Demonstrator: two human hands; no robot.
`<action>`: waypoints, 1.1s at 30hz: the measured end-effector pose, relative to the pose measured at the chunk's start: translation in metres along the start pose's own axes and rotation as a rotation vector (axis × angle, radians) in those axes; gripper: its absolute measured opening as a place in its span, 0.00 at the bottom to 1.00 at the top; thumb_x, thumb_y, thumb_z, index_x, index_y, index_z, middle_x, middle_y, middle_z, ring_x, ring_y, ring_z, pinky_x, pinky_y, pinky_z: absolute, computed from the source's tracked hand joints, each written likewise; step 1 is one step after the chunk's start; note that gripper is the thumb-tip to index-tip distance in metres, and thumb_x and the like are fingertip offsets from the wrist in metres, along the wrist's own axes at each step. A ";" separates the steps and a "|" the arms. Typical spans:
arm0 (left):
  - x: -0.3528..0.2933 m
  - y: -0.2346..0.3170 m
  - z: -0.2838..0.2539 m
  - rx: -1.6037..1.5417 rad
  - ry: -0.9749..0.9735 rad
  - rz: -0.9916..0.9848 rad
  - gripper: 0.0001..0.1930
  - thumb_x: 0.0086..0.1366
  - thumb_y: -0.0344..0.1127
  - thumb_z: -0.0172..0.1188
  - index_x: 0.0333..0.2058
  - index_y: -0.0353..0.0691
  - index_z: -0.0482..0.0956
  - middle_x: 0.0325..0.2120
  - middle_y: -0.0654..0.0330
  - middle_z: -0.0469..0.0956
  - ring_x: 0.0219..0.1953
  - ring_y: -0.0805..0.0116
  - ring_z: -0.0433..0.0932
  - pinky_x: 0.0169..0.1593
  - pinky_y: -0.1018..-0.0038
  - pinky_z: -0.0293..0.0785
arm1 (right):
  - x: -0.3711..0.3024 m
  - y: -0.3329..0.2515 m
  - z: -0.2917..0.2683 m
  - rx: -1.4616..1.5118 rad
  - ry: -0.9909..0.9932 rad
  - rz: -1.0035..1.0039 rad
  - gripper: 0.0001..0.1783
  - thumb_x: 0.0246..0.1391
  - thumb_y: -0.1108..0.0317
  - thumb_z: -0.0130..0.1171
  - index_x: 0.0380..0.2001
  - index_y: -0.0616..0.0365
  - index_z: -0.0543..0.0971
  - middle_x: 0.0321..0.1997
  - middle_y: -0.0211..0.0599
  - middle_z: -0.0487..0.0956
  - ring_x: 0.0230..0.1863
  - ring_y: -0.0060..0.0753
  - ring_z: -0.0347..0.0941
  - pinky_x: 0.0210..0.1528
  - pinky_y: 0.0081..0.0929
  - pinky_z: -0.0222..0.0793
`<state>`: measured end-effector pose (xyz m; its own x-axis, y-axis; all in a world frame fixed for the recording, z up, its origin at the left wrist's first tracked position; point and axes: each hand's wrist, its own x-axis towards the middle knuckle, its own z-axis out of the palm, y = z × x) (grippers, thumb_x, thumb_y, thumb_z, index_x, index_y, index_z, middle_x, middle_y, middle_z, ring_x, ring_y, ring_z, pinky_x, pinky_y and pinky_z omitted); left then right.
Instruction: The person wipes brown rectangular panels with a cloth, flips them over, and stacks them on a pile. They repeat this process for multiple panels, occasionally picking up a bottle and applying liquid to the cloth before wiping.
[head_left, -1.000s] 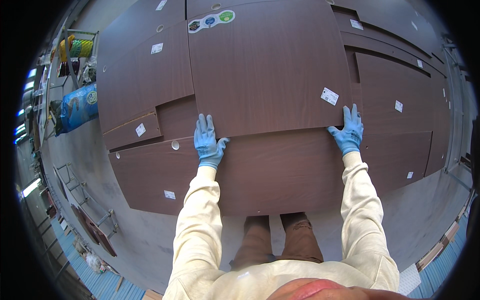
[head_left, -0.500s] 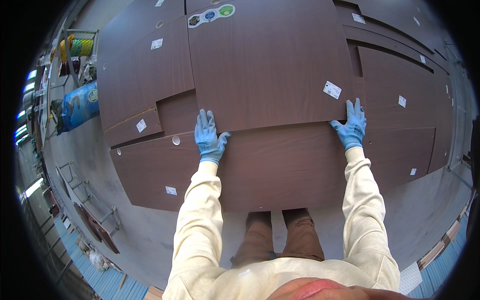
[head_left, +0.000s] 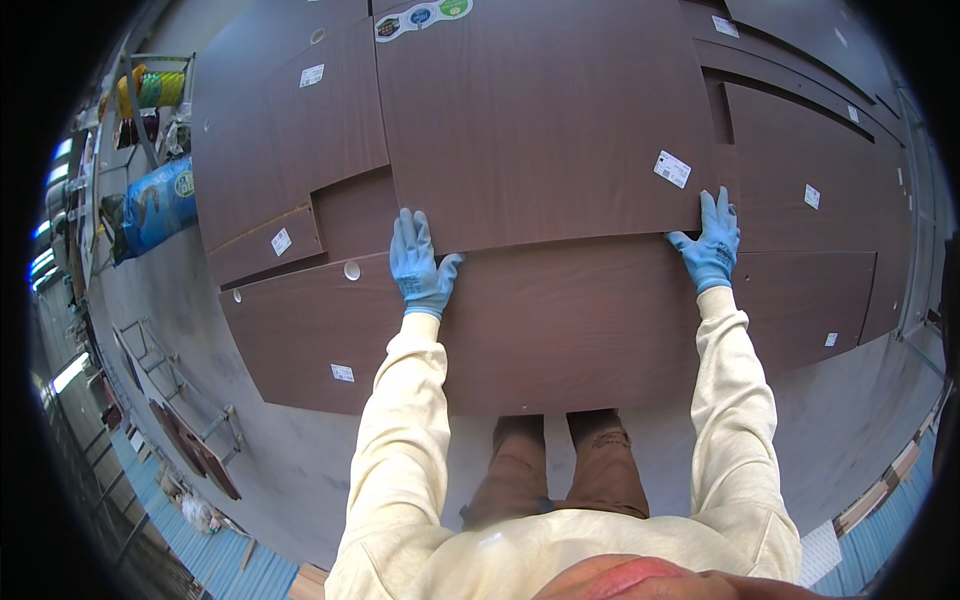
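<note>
Brown wood-grain panels are lying in overlapping layers across the grey floor (head_left: pixel 300 500), and a person in a cream long-sleeved top and brown trousers is bending over them.

Top panel (head_left: pixel 540 110): large, dark brown laminate, sitting uppermost at the centre of the stack; a white sticker (head_left: pixel 672 169) is showing near its right edge and round coloured labels (head_left: pixel 422 17) at its far edge.

Lower panel (head_left: pixel 560 320): wider board lying under it, nearest the person's feet, carrying a small white sticker at its left and a round hole (head_left: pixel 351 270) near its far left corner.

Left hand (head_left: pixel 420 267): blue-gloved, resting flat at the near left corner of the top panel, fingers extended and slightly spread, gripping nothing that I can see.

Right hand (head_left: pixel 711 243): blue-gloved, pressing at the near right corner of the same panel, fingers extended upward along its edge; whether any finger is hooking beneath the edge cannot be told.

Further panels (head_left: pixel 810 170) are lying to the right and left. A blue sack (head_left: pixel 160 205) and a metal rack (head_left: pixel 150 90) are standing well apart at the left.
</note>
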<state>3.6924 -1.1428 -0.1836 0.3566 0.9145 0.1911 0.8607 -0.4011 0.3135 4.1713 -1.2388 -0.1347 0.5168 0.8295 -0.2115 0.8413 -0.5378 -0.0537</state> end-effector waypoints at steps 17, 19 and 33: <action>0.001 0.005 -0.011 -0.072 -0.041 -0.105 0.49 0.57 0.48 0.71 0.74 0.42 0.58 0.75 0.44 0.54 0.75 0.44 0.54 0.75 0.53 0.52 | 0.004 -0.003 0.009 -0.014 0.020 -0.038 0.55 0.43 0.44 0.75 0.73 0.43 0.63 0.82 0.42 0.52 0.80 0.55 0.48 0.77 0.56 0.50; -0.006 0.009 -0.018 -0.025 -0.038 -0.131 0.46 0.59 0.47 0.70 0.73 0.40 0.60 0.74 0.43 0.55 0.75 0.44 0.54 0.75 0.52 0.51 | 0.004 -0.006 0.009 -0.026 0.017 -0.024 0.55 0.44 0.44 0.74 0.73 0.44 0.62 0.81 0.44 0.52 0.80 0.54 0.48 0.76 0.57 0.51; -0.374 0.069 -0.172 -0.161 -0.281 -0.939 0.34 0.66 0.48 0.64 0.64 0.33 0.71 0.67 0.36 0.66 0.70 0.40 0.63 0.72 0.57 0.60 | -0.205 -0.078 0.003 0.035 -0.179 -0.374 0.43 0.48 0.50 0.64 0.69 0.48 0.68 0.77 0.47 0.60 0.77 0.53 0.54 0.74 0.61 0.49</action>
<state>3.5563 -1.5216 -0.0734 -0.3532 0.8358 -0.4203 0.7857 0.5089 0.3517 3.9996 -1.3673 -0.0902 0.1384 0.9312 -0.3373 0.9584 -0.2118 -0.1915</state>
